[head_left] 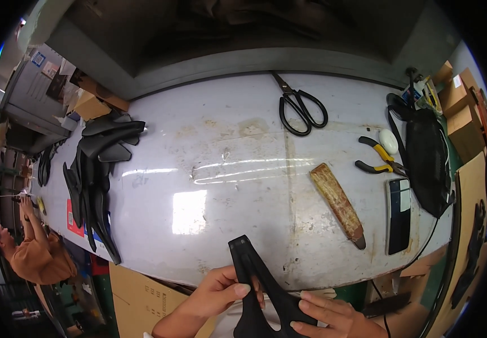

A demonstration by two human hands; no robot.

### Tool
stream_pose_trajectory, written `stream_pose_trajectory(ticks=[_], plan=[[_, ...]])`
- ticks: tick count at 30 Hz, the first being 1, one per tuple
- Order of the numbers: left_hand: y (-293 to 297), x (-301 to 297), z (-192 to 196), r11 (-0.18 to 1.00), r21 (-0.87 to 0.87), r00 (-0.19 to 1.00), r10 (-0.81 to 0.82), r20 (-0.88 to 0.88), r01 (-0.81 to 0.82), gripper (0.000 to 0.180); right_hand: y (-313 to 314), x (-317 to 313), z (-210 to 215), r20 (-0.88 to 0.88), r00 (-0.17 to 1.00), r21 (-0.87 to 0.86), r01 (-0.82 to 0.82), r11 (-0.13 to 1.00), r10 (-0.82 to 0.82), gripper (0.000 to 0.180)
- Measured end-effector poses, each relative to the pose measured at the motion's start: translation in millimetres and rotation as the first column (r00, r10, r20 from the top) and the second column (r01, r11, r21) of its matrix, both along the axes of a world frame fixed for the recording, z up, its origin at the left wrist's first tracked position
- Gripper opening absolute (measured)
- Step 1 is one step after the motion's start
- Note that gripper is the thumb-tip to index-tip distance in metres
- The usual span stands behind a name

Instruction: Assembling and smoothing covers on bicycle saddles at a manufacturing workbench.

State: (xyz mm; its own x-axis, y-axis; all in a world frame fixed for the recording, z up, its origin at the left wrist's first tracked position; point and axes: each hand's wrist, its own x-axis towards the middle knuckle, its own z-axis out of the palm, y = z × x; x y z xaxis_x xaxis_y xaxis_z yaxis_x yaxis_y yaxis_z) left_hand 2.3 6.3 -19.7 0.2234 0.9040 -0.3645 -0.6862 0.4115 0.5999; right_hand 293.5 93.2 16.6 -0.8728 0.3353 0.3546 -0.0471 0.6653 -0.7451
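Note:
Close to the table's front edge I hold a black part (pixel 266 287) that looks like a bicycle saddle, with a narrow nose pointing away and a long slot down its middle. My left hand (pixel 221 290) pinches its left side, the thumb on top and fingertips showing through the slot. My right hand (pixel 331 316) grips the wider right side, fingers laid over its surface. The lower end runs out of the picture. To the right lies a worn knife-like tool (pixel 338 204) with a wrapped, stained handle and short dark tip.
Black-handled scissors (pixel 301 110) lie at the back. Yellow-black pliers (pixel 381 156), a white oval object (pixel 389 141), a phone (pixel 398 217) and a black bag (pixel 427 160) line the right. Black curved pieces (pixel 91 169) pile up at left. Another person (pixel 38 250) works beyond. Cardboard (pixel 142 301) stands below.

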Motion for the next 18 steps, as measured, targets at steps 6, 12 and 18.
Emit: stream_pose_trajectory(ticks=[6, 12, 18], plan=[[-2, 11, 20, 0.996, -0.084, 0.944, -0.004, -0.329, -0.025, 0.025, -6, 1, 8, 0.054, 0.998, 0.075, 0.035, 0.997, -0.039, 0.055], [-9, 7, 27, 0.989, -0.12, 0.943, -0.123, -0.309, 0.09, 0.025, -5, 1, 15, 0.121, 0.993, 0.107, -0.007, 0.994, -0.006, 0.057], [-18, -4, 23, 0.943, -0.212, 0.862, -0.323, -0.391, 0.257, 0.022, -7, -5, 6, -0.069, 0.995, -0.108, 0.068, 0.992, -0.075, 0.048]])
